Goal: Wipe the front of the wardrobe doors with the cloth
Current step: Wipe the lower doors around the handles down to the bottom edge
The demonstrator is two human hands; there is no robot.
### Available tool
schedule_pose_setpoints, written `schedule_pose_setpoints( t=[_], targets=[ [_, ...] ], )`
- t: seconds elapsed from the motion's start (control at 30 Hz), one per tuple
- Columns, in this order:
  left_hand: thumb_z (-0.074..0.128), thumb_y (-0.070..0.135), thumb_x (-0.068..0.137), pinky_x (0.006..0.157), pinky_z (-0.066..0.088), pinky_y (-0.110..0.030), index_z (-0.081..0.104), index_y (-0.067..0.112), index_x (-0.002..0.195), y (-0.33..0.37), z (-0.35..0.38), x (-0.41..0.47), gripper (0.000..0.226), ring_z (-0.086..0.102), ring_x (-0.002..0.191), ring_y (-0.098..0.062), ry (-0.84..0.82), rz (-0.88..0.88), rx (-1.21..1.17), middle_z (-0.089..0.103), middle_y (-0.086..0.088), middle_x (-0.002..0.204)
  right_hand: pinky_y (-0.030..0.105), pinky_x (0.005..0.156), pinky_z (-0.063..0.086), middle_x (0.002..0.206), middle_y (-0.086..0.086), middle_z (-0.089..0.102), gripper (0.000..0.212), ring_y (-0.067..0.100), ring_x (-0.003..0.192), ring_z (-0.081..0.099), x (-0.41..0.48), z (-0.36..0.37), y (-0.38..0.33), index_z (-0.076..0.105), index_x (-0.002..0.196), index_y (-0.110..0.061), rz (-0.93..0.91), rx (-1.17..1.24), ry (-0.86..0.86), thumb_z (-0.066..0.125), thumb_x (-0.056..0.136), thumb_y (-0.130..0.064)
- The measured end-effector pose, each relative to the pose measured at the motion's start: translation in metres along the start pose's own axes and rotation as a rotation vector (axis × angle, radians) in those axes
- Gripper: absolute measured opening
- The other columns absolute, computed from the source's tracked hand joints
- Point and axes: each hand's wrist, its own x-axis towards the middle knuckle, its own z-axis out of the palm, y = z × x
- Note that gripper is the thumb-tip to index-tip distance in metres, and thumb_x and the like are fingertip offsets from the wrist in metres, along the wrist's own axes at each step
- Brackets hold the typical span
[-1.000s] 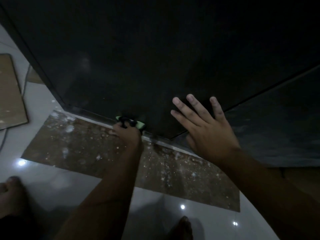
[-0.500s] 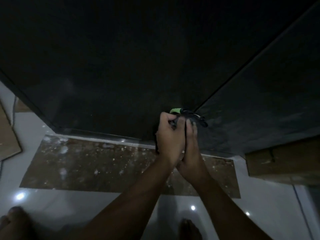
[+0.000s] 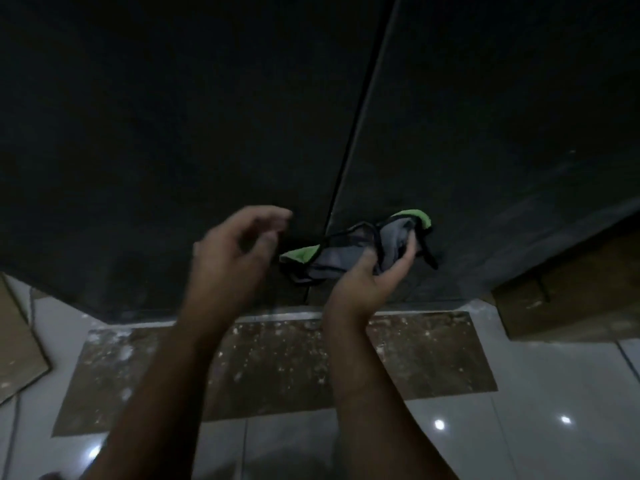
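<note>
- The left hand (image 3: 239, 252) hangs in front of the dark flat wardrobe doors (image 3: 173, 133), fingers loosely curled, holding nothing.
- The crumpled grey cloth with green edges and black trim (image 3: 332, 259) sits just right of it, across the door seam.
- The right hand (image 3: 372, 282) grips the cloth from below.
- A brown cardboard box (image 3: 568, 299) stands on the floor at far right.

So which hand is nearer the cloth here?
Right. The right hand grips the cloth; the left hand hangs just left of its green corner, holding nothing.

Two hands (image 3: 232, 258) (image 3: 367, 282) – one cloth (image 3: 332, 261) – two wardrobe doors (image 3: 173, 116) (image 3: 502, 98).
</note>
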Motion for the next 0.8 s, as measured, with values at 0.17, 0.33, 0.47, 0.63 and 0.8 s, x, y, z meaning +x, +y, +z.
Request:
schedule_pose_setpoints(
  t=[0.17,0.33,0.47,0.63,0.8],
  targets=[
    [0.056,0.001,0.095,0.087,0.049,-0.011,0.067,0.023,0.113,0.009,-0.028,-0.004,0.030,0.063,0.105,0.000,0.119,0.039,0.025,0.070,0.007,0.108,0.003,0.080,0.045,0.142,-0.002,0.028,0.047,0.008,0.121,0.048,-0.025,0.028,-0.014,0.039,0.142,-0.033,-0.135,-0.035,-0.025,0.056,0.099,-0.022],
    [0.058,-0.004,0.093,0.085,0.049,-0.011,0.068,0.023,0.108,0.015,-0.024,-0.010,0.033,0.064,0.106,-0.003,0.094,0.048,0.037,0.071,0.003,0.108,0.017,0.093,0.050,0.136,0.010,0.034,0.036,0.014,0.120,0.050,-0.041,0.017,0.027,0.053,0.121,-0.039,-0.213,-0.113,-0.259,0.059,0.091,-0.021],
    [0.060,0.000,0.092,0.096,0.052,-0.028,0.067,0.033,0.103,0.022,-0.024,-0.017,0.036,0.064,0.107,0.000,0.066,0.005,0.108,0.070,0.010,0.108,0.025,0.091,0.054,0.132,0.012,0.041,0.044,0.028,0.120,0.054,-0.029,-0.004,0.047,0.058,0.102,-0.042,0.032,-0.084,-0.279,0.066,0.089,0.000],
    [0.061,0.034,0.090,0.114,0.008,-0.071,0.049,0.051,0.128,0.038,-0.028,-0.019,0.042,0.044,0.129,-0.002,0.097,0.042,0.484,0.053,0.020,0.134,0.018,0.088,0.054,0.125,-0.006,0.044,0.046,0.023,0.122,0.054,-0.031,-0.003,0.030,0.065,0.103,-0.036,0.189,0.113,-0.166,0.066,0.087,0.007],
    [0.063,0.032,0.087,0.113,-0.002,-0.072,0.030,0.034,0.149,0.066,-0.009,-0.015,0.070,0.016,0.144,-0.029,0.252,0.262,0.777,0.023,-0.014,0.152,0.018,0.092,0.051,0.131,-0.004,0.042,0.035,0.007,0.117,0.052,-0.021,0.014,-0.001,0.072,0.111,-0.030,-0.273,-0.093,-0.348,0.069,0.082,-0.011]
  ],
)
